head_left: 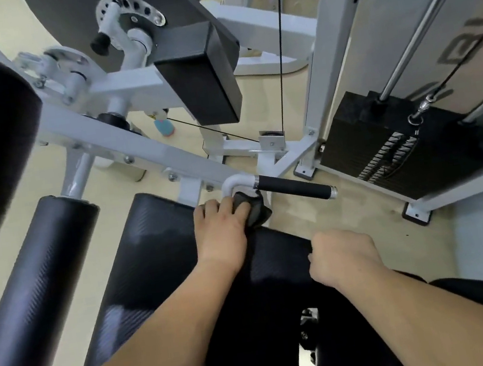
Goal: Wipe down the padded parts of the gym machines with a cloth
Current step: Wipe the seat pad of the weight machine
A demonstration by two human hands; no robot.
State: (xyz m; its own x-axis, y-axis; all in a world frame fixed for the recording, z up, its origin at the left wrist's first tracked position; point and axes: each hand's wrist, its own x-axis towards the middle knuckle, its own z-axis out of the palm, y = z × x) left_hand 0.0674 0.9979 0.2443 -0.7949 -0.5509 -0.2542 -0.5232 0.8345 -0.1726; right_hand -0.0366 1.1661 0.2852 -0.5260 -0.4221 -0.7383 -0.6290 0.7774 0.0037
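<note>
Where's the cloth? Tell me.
Head view, centre: the cloth is under the left hand, at the seat pad's far edge, just below the handle.

Partial letters on shroud [460, 28], unreadable.

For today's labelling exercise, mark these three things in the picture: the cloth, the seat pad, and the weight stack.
cloth [253, 212]: head view, on the bunched dark fabric beside the left hand's fingers.
seat pad [151, 257]: head view, on its bare textured top.
weight stack [361, 138]: head view, on the top black plate.
</note>
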